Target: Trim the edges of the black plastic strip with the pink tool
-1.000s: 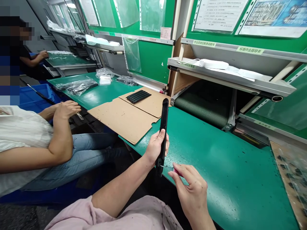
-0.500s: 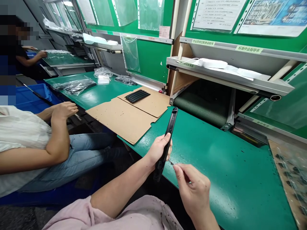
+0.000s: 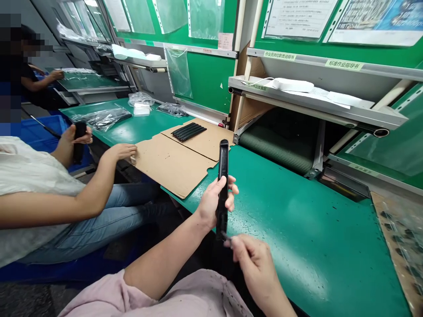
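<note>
My left hand (image 3: 214, 201) grips a long black plastic strip (image 3: 223, 166) around its middle and holds it upright over the near edge of the green table (image 3: 297, 229). My right hand (image 3: 253, 259) is closed, pinching a small thin tool whose tip touches the strip's lower end. The tool itself is mostly hidden by my fingers. Several more black strips (image 3: 189, 131) lie side by side on a brown cardboard sheet (image 3: 172, 163) further back on the left.
A seated co-worker on the left holds a black part (image 3: 79, 140) in one hand and rests the other hand (image 3: 124, 152) on the cardboard. A ribbed conveyor (image 3: 277, 149) runs under the shelf. Bagged parts (image 3: 401, 237) lie at the right; a blue crate (image 3: 36, 132) stands at far left.
I have turned the strip from a rightward tilt back to upright. My right hand dropped to its lower end. The co-worker raised a black part and reached to the cardboard.
</note>
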Demonstrator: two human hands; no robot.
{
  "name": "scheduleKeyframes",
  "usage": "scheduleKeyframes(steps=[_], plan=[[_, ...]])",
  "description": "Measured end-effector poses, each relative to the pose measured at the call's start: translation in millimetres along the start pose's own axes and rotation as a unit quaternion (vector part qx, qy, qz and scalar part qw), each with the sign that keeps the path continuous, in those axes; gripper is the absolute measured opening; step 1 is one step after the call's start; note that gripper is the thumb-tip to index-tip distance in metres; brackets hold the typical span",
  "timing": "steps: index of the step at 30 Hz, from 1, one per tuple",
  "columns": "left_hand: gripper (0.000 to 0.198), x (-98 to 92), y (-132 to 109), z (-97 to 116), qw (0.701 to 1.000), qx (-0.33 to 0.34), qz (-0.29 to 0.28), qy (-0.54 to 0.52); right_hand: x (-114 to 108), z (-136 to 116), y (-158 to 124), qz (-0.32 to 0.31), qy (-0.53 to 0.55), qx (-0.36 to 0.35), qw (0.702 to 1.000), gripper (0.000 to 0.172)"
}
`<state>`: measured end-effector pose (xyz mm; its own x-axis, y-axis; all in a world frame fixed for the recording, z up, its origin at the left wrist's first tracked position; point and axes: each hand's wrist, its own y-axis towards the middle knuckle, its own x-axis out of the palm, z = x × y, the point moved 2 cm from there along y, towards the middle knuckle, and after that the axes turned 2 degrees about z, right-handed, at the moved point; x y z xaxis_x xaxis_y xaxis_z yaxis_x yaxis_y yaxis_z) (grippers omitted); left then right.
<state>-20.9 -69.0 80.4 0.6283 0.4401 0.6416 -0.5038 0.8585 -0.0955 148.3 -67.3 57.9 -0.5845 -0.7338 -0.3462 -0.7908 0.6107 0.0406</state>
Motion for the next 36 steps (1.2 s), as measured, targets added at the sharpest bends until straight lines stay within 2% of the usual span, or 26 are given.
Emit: scheduleKeyframes(steps=[1,3,6,11,16,23,25,27,28,29,31,33,36], plan=[[0.028,1.4,0,2,0.999,-0.013,-0.015,-0.04,-5,2,1,0.037,-0.028,-0.019,0.999,0.045],[0.035,3.8,-2,6,0.994,-0.038,-0.041,-0.093,-12,7,4,0.055,-0.073,-0.036,0.995,0.039],[0.042,6.2,-4,8,0.99,-0.06,-0.056,-0.119,-18,13,7,0.044,-0.115,-0.026,0.992,0.032],[0.04,9.2,-6,0,0.987,-0.096,-0.087,-0.092,-18,17,10,0.018,-0.106,0.006,0.994,0.038],[0.039,11.8,-10,-5,0.985,-0.122,-0.107,-0.048,-18,23,16,-0.08,-0.008,0.042,0.996,0.044],[0.037,19.5,-18,-7,0.981,-0.152,-0.12,-0.005,-25,24,25,-0.193,0.091,0.069,0.975,0.046],[0.036,20.2,-19,-8,0.981,-0.157,-0.115,-0.003,-25,24,24,-0.235,0.111,0.089,0.962,0.046],[0.035,19.2,-19,-9,0.982,-0.16,-0.096,-0.006,-21,26,21,-0.244,0.119,0.108,0.956,0.044],[0.035,18.2,-19,-9,0.984,-0.16,-0.08,-0.011,-19,27,20,-0.212,0.1,0.092,0.968,0.041],[0.035,17.2,-18,-10,0.985,-0.162,-0.062,-0.02,-16,28,19,-0.154,0.063,0.053,0.985,0.038],[0.037,16.0,-16,-10,0.984,-0.169,-0.03,-0.049,-9,28,15,0.002,-0.036,-0.063,0.997,0.029],[0.038,16.4,-15,-10,0.98,-0.179,-0.011,-0.083,1,30,10,0.137,-0.11,-0.169,0.97,0.02],[0.039,18.5,-14,-12,0.973,-0.196,-0.003,-0.122,10,40,8,0.228,-0.141,-0.25,0.93,0.012]])
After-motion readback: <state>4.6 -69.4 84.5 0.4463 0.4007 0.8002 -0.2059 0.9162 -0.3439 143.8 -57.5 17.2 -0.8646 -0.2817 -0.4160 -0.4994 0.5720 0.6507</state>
